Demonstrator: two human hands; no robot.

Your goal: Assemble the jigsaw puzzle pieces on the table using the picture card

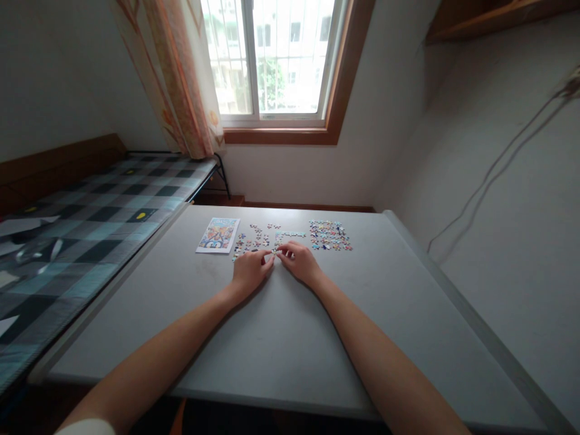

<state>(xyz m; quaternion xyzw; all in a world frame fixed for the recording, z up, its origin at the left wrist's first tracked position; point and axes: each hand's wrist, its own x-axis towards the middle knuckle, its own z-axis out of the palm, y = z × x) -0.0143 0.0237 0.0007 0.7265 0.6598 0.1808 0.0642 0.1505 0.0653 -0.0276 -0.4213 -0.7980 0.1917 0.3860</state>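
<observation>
Both my hands meet over the table, fingertips close together around small jigsaw puzzle pieces (274, 251). My left hand (250, 268) is closed in a pinch at the left side of them. From the right, my right hand (299, 260) pinches at the same spot, its fingers bent. Just beyond my fingers lies a partly joined strip of puzzle pieces (290, 234). Loose pieces (257, 232) are scattered past my left hand, and a denser spread of pieces (330, 235) lies to the right. My fingers partly cover the pieces between them.
A printed picture sheet (218, 235) lies on the grey-white table (217, 344), left of the pieces. A bed with a checked cover (149, 187) runs along the left side. Ahead are a window (290, 60) and a curtain (176, 78); a cable (487, 175) hangs on the right wall.
</observation>
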